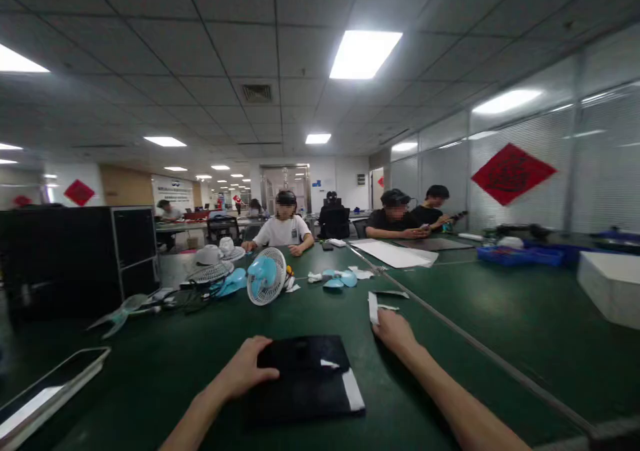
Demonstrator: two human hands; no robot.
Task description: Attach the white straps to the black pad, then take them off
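Note:
A flat black folder-like case [300, 387] lies on the green table in front of me. White strips show on its right side and near its middle. My left hand [247, 367] grips its left edge, the thumb on top and the fingers at the far left corner. Farther forward and to the right, my right hand [395, 329] is closed on a white paper strip [373, 307], which stands up from the fingers. Beside that hand, thin pieces of paper [391, 294] lie on the table.
A small fan [267, 276] with light blue blades stands ahead, with fan parts and cables to its left. Loose blue blades [340, 278] lie mid-table. A phone-like device [47, 394] is at lower left, a white box [610, 287] at right. Several people sit beyond.

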